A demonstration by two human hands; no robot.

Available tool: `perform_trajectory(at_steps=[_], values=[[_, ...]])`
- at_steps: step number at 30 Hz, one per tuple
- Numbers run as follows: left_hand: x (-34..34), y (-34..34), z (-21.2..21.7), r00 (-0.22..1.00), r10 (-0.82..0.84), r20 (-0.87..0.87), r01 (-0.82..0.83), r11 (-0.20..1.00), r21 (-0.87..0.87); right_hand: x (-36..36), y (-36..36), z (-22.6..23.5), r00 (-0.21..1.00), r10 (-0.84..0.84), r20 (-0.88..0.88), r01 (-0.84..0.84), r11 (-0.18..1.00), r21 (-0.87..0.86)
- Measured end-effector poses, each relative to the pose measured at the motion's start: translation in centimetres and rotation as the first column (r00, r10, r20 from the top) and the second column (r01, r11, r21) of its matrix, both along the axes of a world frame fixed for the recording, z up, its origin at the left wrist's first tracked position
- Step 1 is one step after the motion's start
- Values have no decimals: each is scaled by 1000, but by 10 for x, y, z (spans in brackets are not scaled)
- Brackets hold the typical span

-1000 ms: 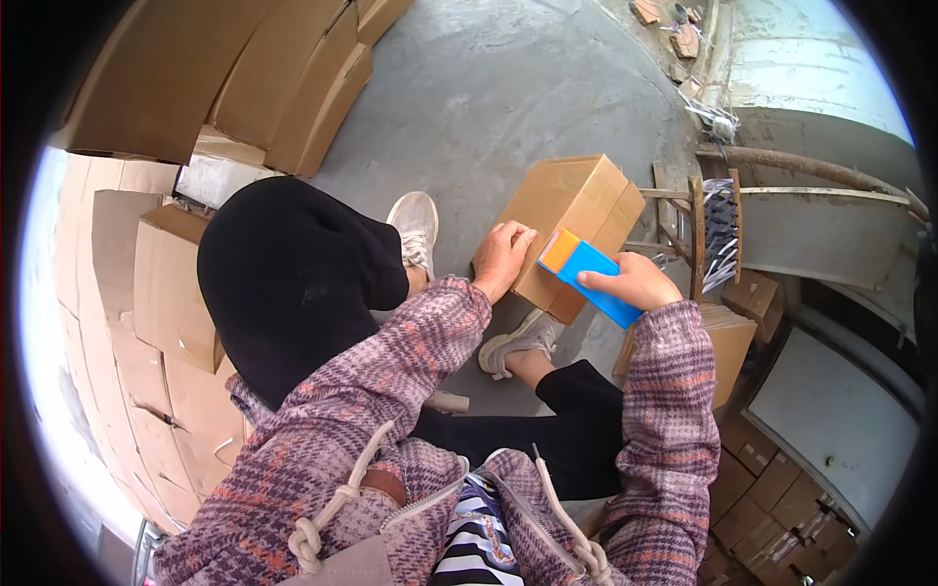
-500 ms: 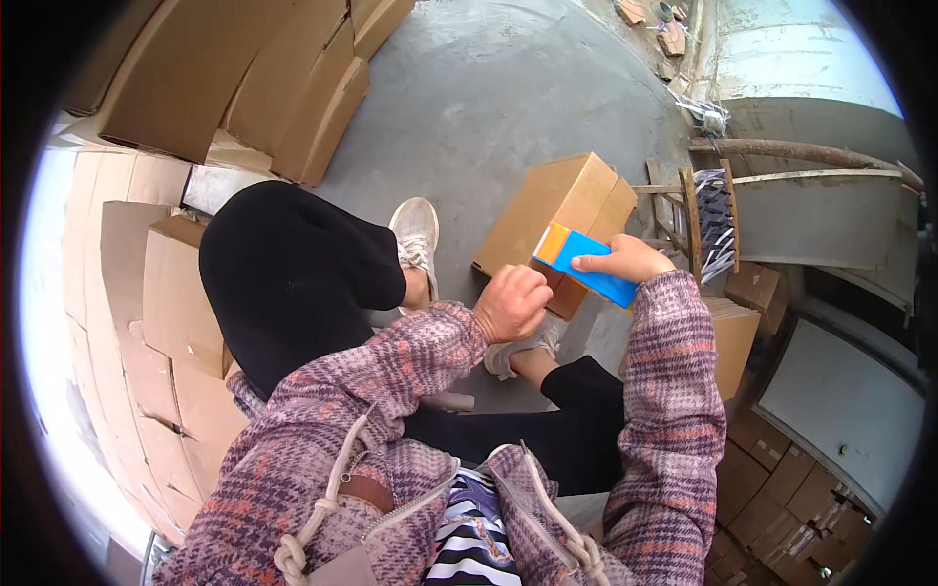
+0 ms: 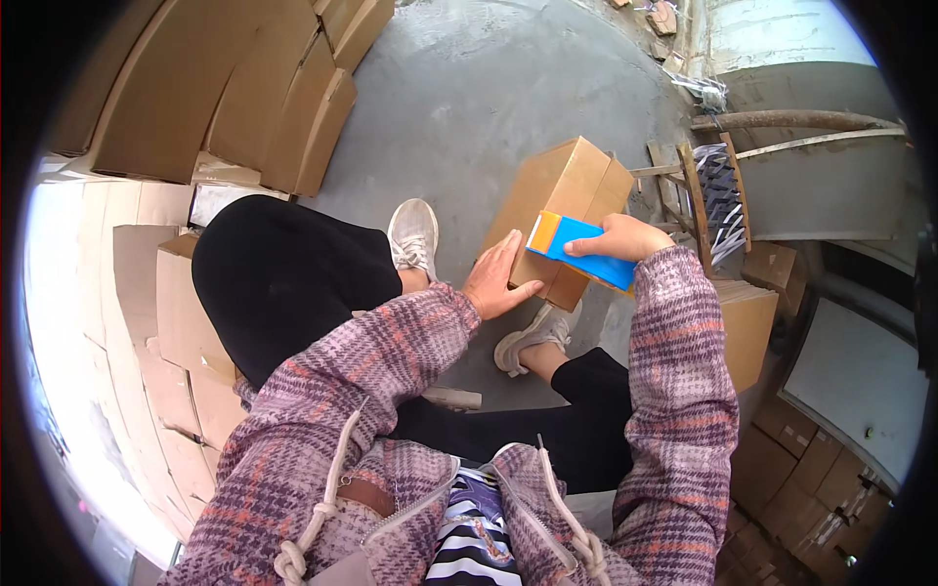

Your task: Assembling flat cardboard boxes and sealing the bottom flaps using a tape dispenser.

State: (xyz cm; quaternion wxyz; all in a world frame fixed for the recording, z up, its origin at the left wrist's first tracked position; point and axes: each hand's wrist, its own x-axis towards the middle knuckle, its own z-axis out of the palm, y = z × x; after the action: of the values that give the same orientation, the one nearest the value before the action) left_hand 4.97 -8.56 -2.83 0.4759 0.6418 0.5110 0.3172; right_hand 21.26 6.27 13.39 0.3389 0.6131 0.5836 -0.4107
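Note:
A closed brown cardboard box (image 3: 540, 190) stands on the floor between my feet. My left hand (image 3: 497, 278) is open, its thumb spread from its fingers, lying at the box's near left edge. In my right hand (image 3: 625, 239) is a blue oblong, box-like thing (image 3: 598, 264) with an orange end and a white strip at its tip. My thumb lies along its top, and the fingers below are hidden. The orange end overlaps the near side of the box in view; I cannot tell whether it touches.
Large cardboard boxes (image 3: 244, 98) are stacked at the far left, with more cartons (image 3: 186, 313) beside my left knee. On the right are a wooden rack (image 3: 718, 200) hung with dark and white strips, a carton (image 3: 747, 332) and a pale panel (image 3: 855, 391). Grey concrete floor (image 3: 479, 88) stretches ahead.
My left hand has gone from curled fingers to spread and come to the box's edge. The blue and orange thing has tilted flatter and moved slightly left and up.

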Motion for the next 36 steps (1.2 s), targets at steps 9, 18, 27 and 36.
perform_trajectory(at_steps=[9,18,27,36], values=[[3,6,9,967,152,-205,-141,988,64,-5,2,6,998,58,40,-58,998,-3],[20,-13,37,889,-248,-384,455,568,686,-3,2,3,999,47,-20,-47,999,6],[58,33,-1,586,-358,-727,808,188,559,-5,2,9,998,48,39,-46,998,-51],[57,36,-1,672,-365,-644,737,247,629,16,0,12,996,88,-6,-88,995,-37]])
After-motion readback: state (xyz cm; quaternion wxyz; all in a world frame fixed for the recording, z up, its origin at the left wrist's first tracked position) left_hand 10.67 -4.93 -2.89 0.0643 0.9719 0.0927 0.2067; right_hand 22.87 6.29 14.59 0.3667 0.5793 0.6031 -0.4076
